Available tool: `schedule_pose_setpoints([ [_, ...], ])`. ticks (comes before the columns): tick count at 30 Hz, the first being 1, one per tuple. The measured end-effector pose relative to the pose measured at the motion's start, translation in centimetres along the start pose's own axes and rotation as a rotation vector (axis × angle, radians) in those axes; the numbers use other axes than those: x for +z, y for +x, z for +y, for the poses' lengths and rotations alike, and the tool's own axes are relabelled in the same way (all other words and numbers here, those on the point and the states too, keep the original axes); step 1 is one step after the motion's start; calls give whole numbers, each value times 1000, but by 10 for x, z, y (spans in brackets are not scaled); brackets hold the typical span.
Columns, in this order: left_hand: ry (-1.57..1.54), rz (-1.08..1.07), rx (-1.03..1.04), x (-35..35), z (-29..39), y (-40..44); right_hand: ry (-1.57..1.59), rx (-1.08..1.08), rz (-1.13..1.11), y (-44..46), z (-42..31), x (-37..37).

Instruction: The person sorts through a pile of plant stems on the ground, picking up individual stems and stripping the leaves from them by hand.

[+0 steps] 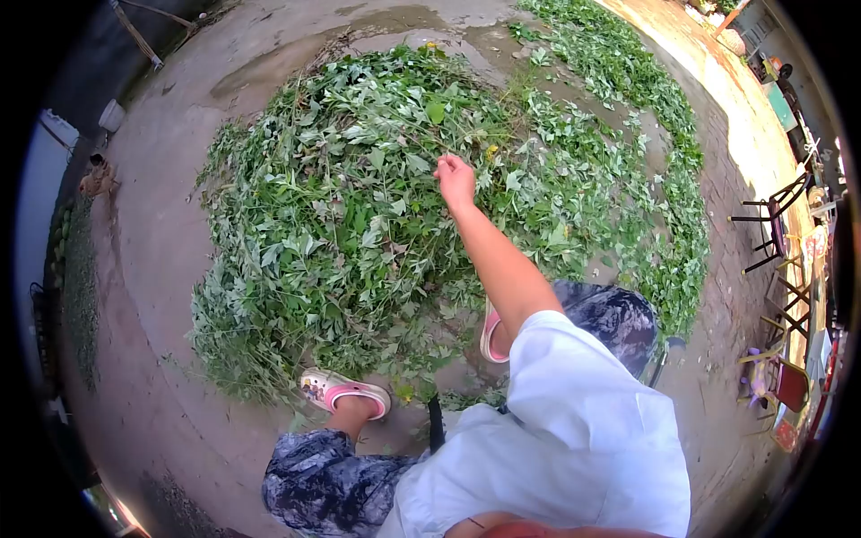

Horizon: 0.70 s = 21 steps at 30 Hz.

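My right hand point(456, 179) reaches out over a broad heap of cut leafy green plants point(332, 206). Its fingers are pinched together at what looks like a thin plant stem point(429, 143), which runs into the heap; the exact grip is small in view. Leaves with pale undersides and a few yellow flowers point(491, 152) lie around the hand. My left hand is out of sight. A dark, narrow, upright object point(436, 423) shows between my legs, its kind unclear.
More loose greens point(610, 63) spread in a band along the right over the concrete ground point(152, 296). My clog point(345, 393) touches the heap's near edge. A hen point(97, 177) and a white bucket point(112, 117) are at left. Chairs point(778, 215) stand at far right.
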<state>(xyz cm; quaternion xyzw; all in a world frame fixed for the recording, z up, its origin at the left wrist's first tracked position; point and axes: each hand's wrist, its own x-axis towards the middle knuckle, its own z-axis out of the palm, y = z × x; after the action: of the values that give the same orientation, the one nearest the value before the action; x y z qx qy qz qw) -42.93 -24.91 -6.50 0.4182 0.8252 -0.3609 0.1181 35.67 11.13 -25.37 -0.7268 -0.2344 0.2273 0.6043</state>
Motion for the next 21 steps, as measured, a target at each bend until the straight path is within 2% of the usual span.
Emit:
schedule_pose_setpoints([
  [1,-84,128,43,-17,11,9,-51,-28,-7,-25,-35,2],
  [2,-195,279,95,-35,25,23,22,-128,-25,-40,-41,13],
  [3,-355,410,168,-69,58,25,63,-116,-129,-60,-56,18],
  [4,-664,500,293,-102,98,25,36,-222,-156,-80,-66,25],
  [5,-938,380,376,-151,152,1,129,-287,-212,-103,-80,31],
  [6,-1038,398,563,-178,190,-12,89,-317,-287,-128,-100,29],
  [7,-1027,339,659,-210,228,-37,80,-314,-384,-148,-110,30],
  [8,-1303,96,829,-248,292,-100,110,-483,-455,-190,-124,32],
  [9,-1266,-42,932,-254,312,-106,73,-617,-466,-214,-138,28],
  [10,-1295,-118,957,-256,332,-118,67,-632,-569,-235,-148,25],
  [11,-1322,-200,981,-257,349,-129,114,-745,-585,-254,-151,27],
  [13,-1423,-342,944,-257,372,-138,30,-885,-778,-287,-162,13],
  [14,-1580,-398,859,-253,383,-140,102,-966,-738,-302,-162,13],
  [15,-1581,-403,863,-250,385,-134,97,-968,-736,-311,-158,10],
  [17,-1598,-579,855,-245,382,-122,29,-980,-879,-321,-150,8],
  [18,-1691,-589,806,-247,382,-129,27,-979,-878,-318,-150,6],
  [19,-1692,-591,803,-246,378,-126,-13,-975,-994,-311,-149,5],
  [20,-1711,-495,858,-245,370,-120,-53,-969,-1115,-305,-148,4],
  [21,-1729,-393,907,-244,364,-118,-48,-967,-1127,-300,-148,4],
])
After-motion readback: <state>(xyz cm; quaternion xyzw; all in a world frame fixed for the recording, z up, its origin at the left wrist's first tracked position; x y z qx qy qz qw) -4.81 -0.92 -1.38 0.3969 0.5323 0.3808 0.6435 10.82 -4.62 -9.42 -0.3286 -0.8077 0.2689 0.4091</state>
